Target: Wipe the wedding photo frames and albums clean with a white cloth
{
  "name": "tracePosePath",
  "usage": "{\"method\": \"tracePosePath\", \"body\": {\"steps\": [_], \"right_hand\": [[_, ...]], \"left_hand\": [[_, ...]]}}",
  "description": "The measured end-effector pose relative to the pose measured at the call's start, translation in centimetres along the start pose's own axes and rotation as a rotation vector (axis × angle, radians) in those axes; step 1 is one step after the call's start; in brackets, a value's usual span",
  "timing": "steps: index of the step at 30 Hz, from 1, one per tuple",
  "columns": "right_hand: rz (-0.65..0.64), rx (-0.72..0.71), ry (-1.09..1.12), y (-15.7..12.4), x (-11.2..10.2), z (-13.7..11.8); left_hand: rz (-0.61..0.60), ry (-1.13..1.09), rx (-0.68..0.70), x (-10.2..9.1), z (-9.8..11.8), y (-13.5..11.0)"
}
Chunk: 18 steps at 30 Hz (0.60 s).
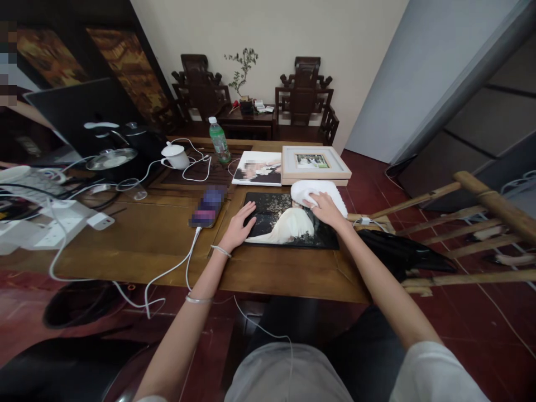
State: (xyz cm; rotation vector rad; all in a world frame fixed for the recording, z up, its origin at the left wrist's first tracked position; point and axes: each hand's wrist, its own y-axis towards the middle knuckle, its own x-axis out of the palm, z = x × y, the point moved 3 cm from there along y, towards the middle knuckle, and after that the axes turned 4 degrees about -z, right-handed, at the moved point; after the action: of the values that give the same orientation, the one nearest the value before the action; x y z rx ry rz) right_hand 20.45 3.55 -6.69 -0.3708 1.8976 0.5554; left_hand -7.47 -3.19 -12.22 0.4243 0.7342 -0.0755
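Observation:
A dark glossy photo panel [288, 237] with a white figure on it lies flat on the wooden table [159, 245] in front of me. My left hand [239, 225] rests flat on the panel's left edge, fingers stretched out. A white cloth [320, 188] lies over the panel's top right corner. My right hand [325, 207] presses down on that cloth, fingers curved over it.
Behind the panel lie a white photo print [258, 168] and a light framed picture [314, 163]. A charging phone [208, 207], a green bottle [219, 140], a white teapot [175, 156], cables and pots crowd the left. A black bag [402, 254] sits on a wooden chair [469, 223] at the right.

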Motion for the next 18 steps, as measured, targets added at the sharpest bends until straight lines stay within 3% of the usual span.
{"method": "tracePosePath", "body": {"steps": [5, 8, 11, 14, 18], "right_hand": [[-0.012, -0.079, -0.006, -6.6, 1.1, -2.6], [-0.038, -0.149, 0.033, -11.2, 0.8, -4.7], [-0.108, -0.175, 0.058, -13.8, 0.2, -6.0], [-0.155, -0.181, 0.055, -13.3, -0.2, -5.9], [-0.120, -0.096, -0.004, -8.9, -0.2, -3.7]], "left_hand": [[0.009, -0.003, 0.004, 0.1, -0.1, 0.0], [0.008, 0.002, 0.003, 0.1, -0.1, 0.0], [0.007, 0.004, 0.003, 0.1, 0.0, 0.0], [0.009, 0.003, 0.001, 0.1, 0.0, 0.0], [0.010, -0.002, -0.004, 0.0, -0.1, 0.0]]}}
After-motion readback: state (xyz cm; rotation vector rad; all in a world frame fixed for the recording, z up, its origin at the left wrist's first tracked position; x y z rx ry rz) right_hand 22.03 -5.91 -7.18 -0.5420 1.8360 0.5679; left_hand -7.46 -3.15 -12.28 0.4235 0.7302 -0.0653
